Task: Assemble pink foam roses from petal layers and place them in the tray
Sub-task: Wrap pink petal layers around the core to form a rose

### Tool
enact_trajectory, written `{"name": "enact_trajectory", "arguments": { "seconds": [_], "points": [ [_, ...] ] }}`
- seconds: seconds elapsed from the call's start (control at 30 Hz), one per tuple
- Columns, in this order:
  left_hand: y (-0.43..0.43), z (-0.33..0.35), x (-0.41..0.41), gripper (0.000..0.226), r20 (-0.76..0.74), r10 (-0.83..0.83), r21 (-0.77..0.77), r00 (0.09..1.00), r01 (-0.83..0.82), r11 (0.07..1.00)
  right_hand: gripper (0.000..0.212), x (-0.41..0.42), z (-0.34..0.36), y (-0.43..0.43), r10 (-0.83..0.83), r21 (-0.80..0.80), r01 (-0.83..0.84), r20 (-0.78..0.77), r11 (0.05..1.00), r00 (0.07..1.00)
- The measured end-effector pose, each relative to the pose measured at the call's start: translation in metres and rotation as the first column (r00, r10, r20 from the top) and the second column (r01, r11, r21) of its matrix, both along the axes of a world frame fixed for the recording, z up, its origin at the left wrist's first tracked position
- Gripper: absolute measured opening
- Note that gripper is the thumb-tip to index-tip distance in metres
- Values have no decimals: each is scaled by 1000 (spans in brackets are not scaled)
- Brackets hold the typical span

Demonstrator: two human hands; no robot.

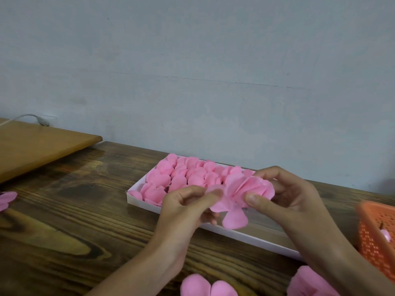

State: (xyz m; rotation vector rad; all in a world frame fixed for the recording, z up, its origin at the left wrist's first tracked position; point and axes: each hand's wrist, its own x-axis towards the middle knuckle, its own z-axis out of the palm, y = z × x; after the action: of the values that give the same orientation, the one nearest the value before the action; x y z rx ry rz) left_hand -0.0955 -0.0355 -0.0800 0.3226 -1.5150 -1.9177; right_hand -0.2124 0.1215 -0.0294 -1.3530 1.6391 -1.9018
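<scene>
Light, soft and crease-prone, I judge, the rose (250, 186) is best held at its core, where the right hand (286, 195) pinches it, while the left hand (186, 201) pinches its 9 o'clock petal.

I see the tray (145, 207) lying in the middle of the surface (74, 210), with roses (183, 176) packed into its left part. Above its near rim the left hand (186, 207) and right hand (286, 197) hold a half-built rose (243, 193) between them. A basket (376, 238) sits right of the tray, a board (38, 144) lies back left, and loose petal layers (208, 287) lie nearest me.
</scene>
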Motion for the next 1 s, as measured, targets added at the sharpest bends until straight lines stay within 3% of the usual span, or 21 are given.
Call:
{"name": "enact_trajectory", "arguments": {
  "seconds": [0.13,0.33,0.53,0.6,0.63,0.67,0.73,0.83,1.0],
  "points": [
    [3,-1,0,30,-46,4,-12,999,-5,1000,21,4,0,-1,26,3,-26,-58,1000,998],
    [9,1,0,35,-153,45,-103,987,-61,993,26,11,0,-4,10,80,0,-128,997,992],
    [13,-4,-5,47,-59,79,195,995,-67,979,24,23,-7,-10,31,165,-22,-55,986,998],
    [17,-12,-3,20,-87,65,215,994,-45,976,25,31,-14,-13,30,212,-11,-87,977,996],
    [19,-15,-4,15,-126,30,263,992,4,965,25,35,-17,-15,25,232,3,-115,973,993],
    [22,-17,-5,31,-147,4,286,989,39,957,25,39,-19,-16,10,251,29,-153,968,988],
    [28,-15,-7,31,-147,-32,340,989,81,937,26,43,-23,-18,-34,271,97,-225,958,974],
    [36,-12,-13,50,-176,-95,506,980,173,845,27,46,-25,-18,-95,236,182,-339,955,936],
    [39,-8,-14,57,-173,-2,578,985,103,809,38,51,-32,-22,-254,144,388,-545,910,799]
  ]
}}
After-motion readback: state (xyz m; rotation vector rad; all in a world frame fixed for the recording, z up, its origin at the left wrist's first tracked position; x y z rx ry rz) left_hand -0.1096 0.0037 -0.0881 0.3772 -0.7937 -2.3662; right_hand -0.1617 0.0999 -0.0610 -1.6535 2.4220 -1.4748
